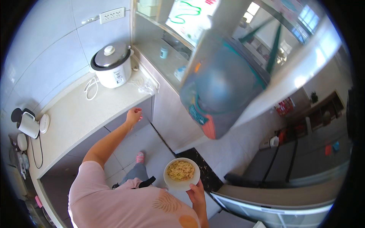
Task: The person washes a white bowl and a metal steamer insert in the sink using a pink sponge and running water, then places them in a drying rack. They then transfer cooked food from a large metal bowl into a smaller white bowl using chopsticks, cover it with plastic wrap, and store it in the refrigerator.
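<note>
A white bowl (170,184) of yellowish fried rice (181,170) is at the lower middle, in front of my body. My right hand (196,192) grips its near right rim, with the thumb on the edge and the other fingers mostly hidden beneath. Stretched forward to the left, my left hand (134,116) is in the air just off the counter's front edge. Its fingers are loosely bent and hold nothing that I can see. Past that hand, on the counter, stands a white rice cooker (114,74) with its glass lid (110,55) on.
The pale counter (72,117) runs along the tiled wall, with a white kettle (29,125) at its left end. A grey backpack with a clear dome (224,81) hangs at upper right. A dark door sill (201,167) crosses the floor; a sliding glass door (273,211) is at lower right.
</note>
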A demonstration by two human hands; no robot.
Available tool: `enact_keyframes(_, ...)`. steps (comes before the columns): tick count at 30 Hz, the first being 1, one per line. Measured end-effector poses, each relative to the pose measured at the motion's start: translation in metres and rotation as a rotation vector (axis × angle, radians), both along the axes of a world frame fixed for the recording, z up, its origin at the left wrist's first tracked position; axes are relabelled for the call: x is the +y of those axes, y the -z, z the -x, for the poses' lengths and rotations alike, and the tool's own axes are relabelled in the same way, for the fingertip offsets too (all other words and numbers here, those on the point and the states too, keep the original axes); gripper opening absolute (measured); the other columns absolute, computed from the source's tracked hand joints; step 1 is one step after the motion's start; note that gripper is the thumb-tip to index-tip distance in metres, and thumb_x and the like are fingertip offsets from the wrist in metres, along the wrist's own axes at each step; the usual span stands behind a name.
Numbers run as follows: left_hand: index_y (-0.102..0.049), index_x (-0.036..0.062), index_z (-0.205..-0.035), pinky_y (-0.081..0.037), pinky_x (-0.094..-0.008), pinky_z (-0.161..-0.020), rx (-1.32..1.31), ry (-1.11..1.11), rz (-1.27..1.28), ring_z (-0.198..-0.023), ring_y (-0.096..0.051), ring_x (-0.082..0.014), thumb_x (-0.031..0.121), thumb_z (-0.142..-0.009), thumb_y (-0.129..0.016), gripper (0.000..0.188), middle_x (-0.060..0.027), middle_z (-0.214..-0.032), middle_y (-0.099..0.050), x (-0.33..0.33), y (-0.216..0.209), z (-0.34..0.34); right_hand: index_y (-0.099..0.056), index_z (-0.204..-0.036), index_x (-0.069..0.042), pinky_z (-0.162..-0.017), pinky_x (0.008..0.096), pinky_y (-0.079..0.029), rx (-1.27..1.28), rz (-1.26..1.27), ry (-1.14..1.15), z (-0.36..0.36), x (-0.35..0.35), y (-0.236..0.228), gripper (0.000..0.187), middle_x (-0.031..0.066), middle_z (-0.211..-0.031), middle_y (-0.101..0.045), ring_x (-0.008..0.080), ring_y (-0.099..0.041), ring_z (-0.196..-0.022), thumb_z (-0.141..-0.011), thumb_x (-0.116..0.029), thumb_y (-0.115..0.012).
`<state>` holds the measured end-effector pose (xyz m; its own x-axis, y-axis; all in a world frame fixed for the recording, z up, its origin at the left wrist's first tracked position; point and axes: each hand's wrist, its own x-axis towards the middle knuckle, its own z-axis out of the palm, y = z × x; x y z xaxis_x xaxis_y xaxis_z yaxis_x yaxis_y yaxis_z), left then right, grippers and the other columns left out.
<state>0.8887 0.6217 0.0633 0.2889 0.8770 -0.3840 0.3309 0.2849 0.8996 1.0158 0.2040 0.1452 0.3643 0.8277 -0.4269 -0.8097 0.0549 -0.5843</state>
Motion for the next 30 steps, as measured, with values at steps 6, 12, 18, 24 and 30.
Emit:
enact_keyframes(6,-0.05,0.0017,-0.083,-0.049,-0.028,-0.052,-0.36,-0.402,0.768,-0.067,-0.058,-0.0205,0.016,-0.081,-0.052,0.015,-0.0107,-0.083,-0.058,0.133,0.049,-0.043,-0.028,-0.13,-0.004,-0.095,0.0444,-0.037,-0.013,0.129,-0.047,0.001,0.116,0.003,0.063,0.0137,-0.127,-0.039,0.0286,-0.041,-0.117,-0.073,-0.007,-0.055)
enact_keyframes(12,-0.05,0.0057,-0.076,-0.047,-0.0286,-0.052,-0.47,-0.491,0.924,-0.068,-0.056,-0.0176,0.015,-0.079,-0.054,0.011,-0.0079,-0.076,-0.056,0.17,0.081,-0.055,-0.028,-0.13,-0.005,-0.095,0.0455,-0.037,-0.021,0.154,-0.066,0.004,0.207,-0.002,0.062,0.0146,-0.127,-0.039,0.0306,-0.041,-0.117,-0.073,-0.01,-0.052)
enact_keyframes(18,-0.054,0.0063,-0.079,-0.044,-0.0246,-0.063,-0.41,-0.319,0.286,-0.069,-0.053,-0.0118,0.013,-0.077,-0.057,0.008,-0.0026,-0.072,-0.055,0.1,-0.009,0.055,-0.03,-0.129,-0.005,-0.09,0.0433,-0.042,0.026,0.077,-0.208,0.001,0.279,0.005,0.058,0.014,-0.124,-0.041,0.0285,-0.045,-0.113,-0.074,-0.006,-0.05)
enact_keyframes(24,-0.055,0.0056,-0.078,-0.041,-0.0222,-0.063,-0.312,-0.705,0.028,-0.069,-0.051,-0.0076,0.012,-0.08,-0.057,0.007,0.0004,-0.071,-0.055,0.036,-0.06,0.233,-0.034,-0.125,-0.004,-0.087,0.0423,-0.044,0.098,0.077,-0.637,0.049,0.372,0.04,0.05,0.0134,-0.12,-0.044,0.0272,-0.05,-0.106,-0.077,-0.007,-0.048)
enact_keyframes(30,-0.057,-0.0014,-0.092,-0.04,-0.0188,-0.057,0.179,-0.878,-0.252,-0.066,-0.049,-0.0042,0.006,-0.081,-0.057,0.013,0.0006,-0.07,-0.055,-0.005,-0.081,0.358,-0.034,-0.123,0.0,-0.086,0.0443,-0.046,0.11,0.122,-1.039,0.181,0.458,0.038,0.045,0.016,-0.115,-0.047,0.0282,-0.051,-0.103,-0.08,-0.007,-0.046)
